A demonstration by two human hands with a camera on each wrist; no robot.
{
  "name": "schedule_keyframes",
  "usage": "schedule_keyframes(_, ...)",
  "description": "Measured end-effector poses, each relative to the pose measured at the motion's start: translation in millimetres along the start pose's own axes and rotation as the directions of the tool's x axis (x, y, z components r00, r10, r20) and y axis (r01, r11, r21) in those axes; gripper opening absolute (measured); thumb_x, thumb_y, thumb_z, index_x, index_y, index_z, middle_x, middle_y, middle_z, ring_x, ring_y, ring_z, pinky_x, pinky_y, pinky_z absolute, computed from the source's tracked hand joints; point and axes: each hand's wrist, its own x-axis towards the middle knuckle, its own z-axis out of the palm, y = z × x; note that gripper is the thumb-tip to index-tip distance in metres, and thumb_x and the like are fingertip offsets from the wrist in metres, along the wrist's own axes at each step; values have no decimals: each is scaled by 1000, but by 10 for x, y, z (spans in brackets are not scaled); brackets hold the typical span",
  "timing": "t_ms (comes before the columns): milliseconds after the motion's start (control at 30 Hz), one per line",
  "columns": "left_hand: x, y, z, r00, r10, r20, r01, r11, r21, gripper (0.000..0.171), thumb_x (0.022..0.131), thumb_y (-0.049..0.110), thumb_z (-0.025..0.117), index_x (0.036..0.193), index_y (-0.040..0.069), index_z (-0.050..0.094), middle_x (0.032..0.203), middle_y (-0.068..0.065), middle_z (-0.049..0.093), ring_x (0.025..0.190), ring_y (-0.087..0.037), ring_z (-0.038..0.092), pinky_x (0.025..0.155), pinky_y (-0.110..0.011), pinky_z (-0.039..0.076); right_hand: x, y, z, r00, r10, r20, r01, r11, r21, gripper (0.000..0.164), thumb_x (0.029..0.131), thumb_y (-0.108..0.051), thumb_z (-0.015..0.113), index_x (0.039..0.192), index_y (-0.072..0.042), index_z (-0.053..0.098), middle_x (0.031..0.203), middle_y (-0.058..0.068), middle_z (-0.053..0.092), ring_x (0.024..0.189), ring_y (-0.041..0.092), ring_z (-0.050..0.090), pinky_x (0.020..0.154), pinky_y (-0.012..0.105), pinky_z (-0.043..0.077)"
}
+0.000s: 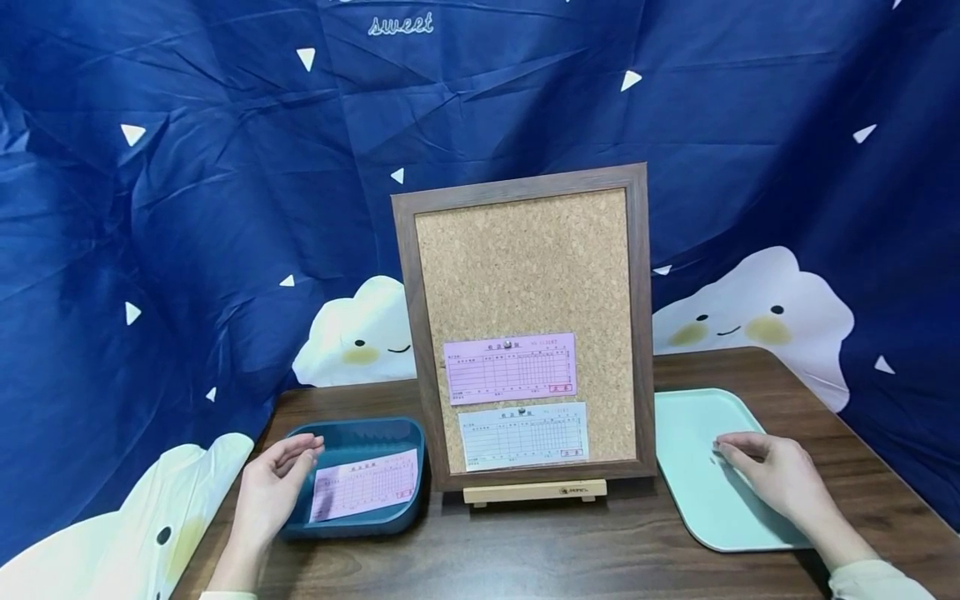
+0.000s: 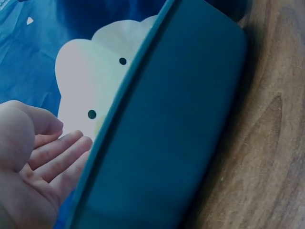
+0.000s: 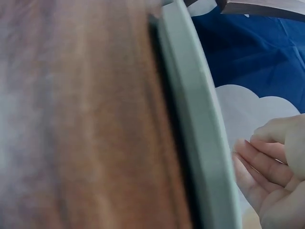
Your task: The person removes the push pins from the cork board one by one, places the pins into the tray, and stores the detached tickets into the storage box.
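My left hand (image 1: 273,483) hovers at the left rim of a dark teal bin (image 1: 360,527), fingers relaxed with nothing between them. Inside the bin lies a pink receipt slip (image 1: 363,486). In the left wrist view, the thumb and fingers (image 2: 62,157) show beside the bin's outer wall. My right hand (image 1: 776,471) is over a mint tray (image 1: 701,521), fingers loosely bent. Tiny pale bits (image 1: 712,460) show near its fingertips, too small to identify. In the right wrist view, the fingers (image 3: 262,164) appear beyond the tray's edge; I see nothing held.
Between bin and tray, a framed cork board (image 1: 525,267) stands on a small wooden easel (image 1: 534,492). Low on it hang a purple slip (image 1: 513,371) and a pale blue slip (image 1: 525,437), each with a small dark spot at its top. Behind the wooden table (image 1: 525,558) hangs a blue cloth (image 1: 487,92).
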Motion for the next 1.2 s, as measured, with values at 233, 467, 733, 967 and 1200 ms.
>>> schedule_keyframes(233, 2, 79, -53, 999, 28, 21, -27, 999, -25, 27, 108, 10, 65, 132, -2, 72, 130, -23, 76, 103, 9, 72, 86, -6, 55, 28, -71, -102, 1000, 19, 17, -20, 998, 68, 25, 105, -19, 70, 119, -1, 80, 113, 20, 81, 87, -29, 44, 67, 11, 45)
schedule_keyframes(467, -1, 116, -54, 997, 52, 52, -51, 998, -23, 28, 109, 16, 66, 132, 3, 73, 133, -18, 76, 106, 12, 69, 88, -6, 54, 32, -118, -144, 999, -17, -33, 20, 993, 117, 25, 105, -19, 70, 120, -1, 79, 100, -6, 84, 85, -24, 54, 67, 9, 46)
schedule_keyframes(733, -7, 145, -49, 996, 85, 37, -85, 996, 10, 27, 109, 21, 66, 132, 9, 75, 132, -11, 78, 111, 11, 68, 91, -3, 50, 53, -209, -190, 996, -53, -73, 66, 979, 193, 26, 106, -19, 69, 121, 1, 78, 98, -31, 74, 86, -26, 58, 70, 3, 47)
schedule_keyframes(967, -22, 199, -38, 992, 117, 43, -115, 993, -28, 26, 108, 19, 68, 131, 8, 75, 131, -13, 78, 111, 13, 67, 92, -4, 51, 57, -293, -214, 993, -71, -94, 93, 964, 248, 27, 106, -15, 69, 123, 5, 75, 99, -35, 72, 87, -24, 61, 72, 3, 48)
schedule_keyframes(1200, -28, 239, 5, 985, 158, 63, -153, 985, -76, 26, 108, 15, 67, 131, 6, 74, 132, -18, 76, 113, 11, 68, 95, -7, 53, 76, -353, -215, 989, -84, -118, 115, 952, 283, 25, 105, -8, 69, 122, 9, 73, 99, -38, 70, 86, -21, 65, 70, 5, 51)
